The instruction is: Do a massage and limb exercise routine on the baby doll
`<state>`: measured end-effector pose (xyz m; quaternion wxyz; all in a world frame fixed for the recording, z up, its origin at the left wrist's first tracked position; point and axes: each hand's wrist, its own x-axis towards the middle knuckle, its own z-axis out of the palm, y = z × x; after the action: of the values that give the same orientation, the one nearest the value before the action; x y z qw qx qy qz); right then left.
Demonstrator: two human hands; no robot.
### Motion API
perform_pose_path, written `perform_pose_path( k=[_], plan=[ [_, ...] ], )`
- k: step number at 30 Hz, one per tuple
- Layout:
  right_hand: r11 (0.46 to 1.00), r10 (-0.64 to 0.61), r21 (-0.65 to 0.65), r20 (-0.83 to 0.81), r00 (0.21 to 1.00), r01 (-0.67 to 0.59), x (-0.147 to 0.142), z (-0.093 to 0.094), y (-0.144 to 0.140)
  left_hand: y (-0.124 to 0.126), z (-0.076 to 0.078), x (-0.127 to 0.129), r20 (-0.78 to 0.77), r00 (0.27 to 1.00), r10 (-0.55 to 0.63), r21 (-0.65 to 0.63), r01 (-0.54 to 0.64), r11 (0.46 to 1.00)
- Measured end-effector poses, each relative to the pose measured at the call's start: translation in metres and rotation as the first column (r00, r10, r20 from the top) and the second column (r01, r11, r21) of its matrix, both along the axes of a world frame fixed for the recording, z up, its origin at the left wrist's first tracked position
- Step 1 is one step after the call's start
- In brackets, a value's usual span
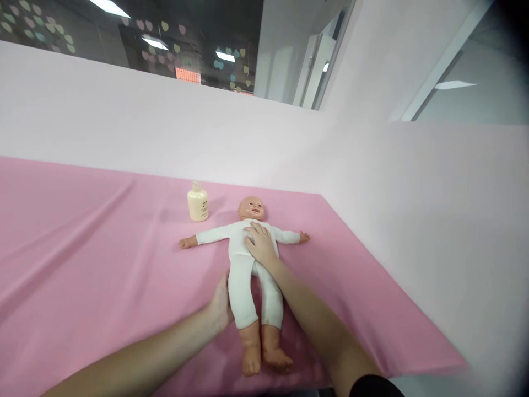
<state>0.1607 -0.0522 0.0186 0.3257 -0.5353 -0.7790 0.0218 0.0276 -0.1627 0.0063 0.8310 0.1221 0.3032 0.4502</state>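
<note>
Doll's bare feet [264, 355]: nearest item, toes toward the viewer, resting on the pink cloth [82, 264] that covers the desk.

Left hand [221, 306]: grip released, nothing enclosed; palm and fingers laid flat against the outer side of the doll's left-of-frame leg, thumb uppermost. Forearm enters from the lower left, low over the cloth.

Right hand [260, 242]: grip released, fingers spread, palm down flat on the doll's chest and belly. Forearm runs in from the lower right, crossing over the other leg; a dark sleeve edge shows at the frame bottom.

Doll [242, 275]: baby figure in white one-piece suit, lying face up at the middle of the desk, arms spread to either side, head pointing away.

Bottle [198, 203]: cream-coloured, upright, just beside the doll's head, to its left in frame, apart from it.

Pale pink wall [165, 127]: behind the desk.
</note>
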Motion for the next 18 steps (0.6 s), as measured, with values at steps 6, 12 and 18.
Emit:
perform_pose_path(
  k=[6,12,18],
  plan=[
    [0.999,0.028,-0.033,-0.035,0.999,-0.029,0.002,-0.003,0.0,-0.073,0.011,0.003,0.063,0.984,-0.169,-0.081,0.174,0.981],
    [0.966,0.112,-0.205,-0.205,0.972,-0.155,0.003,0.004,-0.019,-0.078,0.028,-0.006,-0.17,0.976,-0.134,0.005,0.137,0.991],
    [0.892,0.044,-0.292,-0.703,0.71,-0.345,0.004,0.02,-0.077,-0.037,0.061,-0.003,-0.163,0.981,-0.103,0.152,0.128,0.98]
  ],
)
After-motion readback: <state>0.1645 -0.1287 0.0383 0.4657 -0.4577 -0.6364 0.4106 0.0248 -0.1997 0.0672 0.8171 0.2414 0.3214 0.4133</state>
